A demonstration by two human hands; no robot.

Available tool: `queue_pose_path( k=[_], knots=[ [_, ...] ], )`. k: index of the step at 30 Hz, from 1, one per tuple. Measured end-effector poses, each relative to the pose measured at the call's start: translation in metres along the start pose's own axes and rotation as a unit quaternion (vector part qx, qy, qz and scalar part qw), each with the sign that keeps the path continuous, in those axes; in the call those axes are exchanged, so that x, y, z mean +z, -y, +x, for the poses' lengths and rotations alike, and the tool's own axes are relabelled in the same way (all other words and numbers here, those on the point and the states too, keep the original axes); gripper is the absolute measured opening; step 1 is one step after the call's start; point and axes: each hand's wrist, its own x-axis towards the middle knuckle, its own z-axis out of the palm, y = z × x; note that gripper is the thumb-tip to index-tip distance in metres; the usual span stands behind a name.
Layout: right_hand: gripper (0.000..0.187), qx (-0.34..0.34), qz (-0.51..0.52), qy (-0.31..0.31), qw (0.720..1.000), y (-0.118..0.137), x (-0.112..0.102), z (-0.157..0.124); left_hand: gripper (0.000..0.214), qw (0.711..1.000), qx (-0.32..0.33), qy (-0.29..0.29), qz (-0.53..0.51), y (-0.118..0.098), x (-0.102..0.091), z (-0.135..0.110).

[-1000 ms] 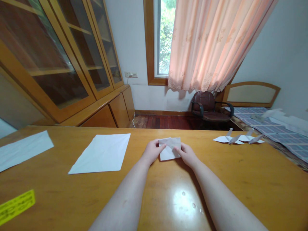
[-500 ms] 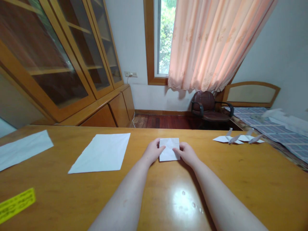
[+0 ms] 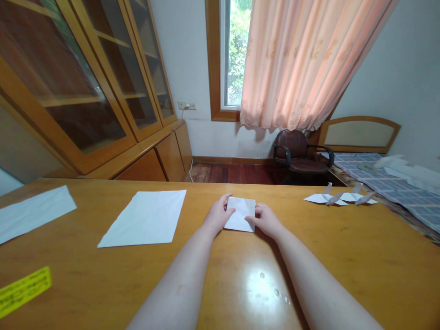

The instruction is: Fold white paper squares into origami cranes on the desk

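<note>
A small folded square of white paper [image 3: 239,219] lies between my hands near the far side of the table, creases showing on its top. My left hand [image 3: 219,214] grips its left edge, thumb on top and fingers partly behind the edge. On the right edge, my right hand [image 3: 266,220] holds the paper with its thumb laid on top; its other fingers are curled at the side and partly hidden.
The wooden table [image 3: 343,270] bears a larger white paper sheet [image 3: 147,217] left of my hands and a paper strip [image 3: 37,213] farther left. Folded paper cranes [image 3: 330,198] stand at the far right. A yellow label [image 3: 25,291] is at the near left.
The folded paper has turned slightly clockwise and shifted a little left and toward me. Both hands stay at its edges, the right thumb slightly lower.
</note>
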Motion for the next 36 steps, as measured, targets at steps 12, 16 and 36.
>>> queue_pose_path(
  k=[12,16,36],
  knots=[
    [0.023,-0.028,0.172,0.052,0.983,0.003,-0.002,-0.002,0.056,0.994,0.012,-0.017,-0.109,-0.01,0.002,-0.002],
    [0.026,0.031,0.219,0.057,0.973,-0.003,0.003,-0.003,0.063,0.987,-0.005,0.003,-0.161,-0.011,0.004,-0.003],
    [0.015,0.032,0.082,0.028,0.996,0.001,0.005,0.0,0.058,0.999,0.0,-0.027,0.037,-0.011,-0.001,-0.006]
  ],
)
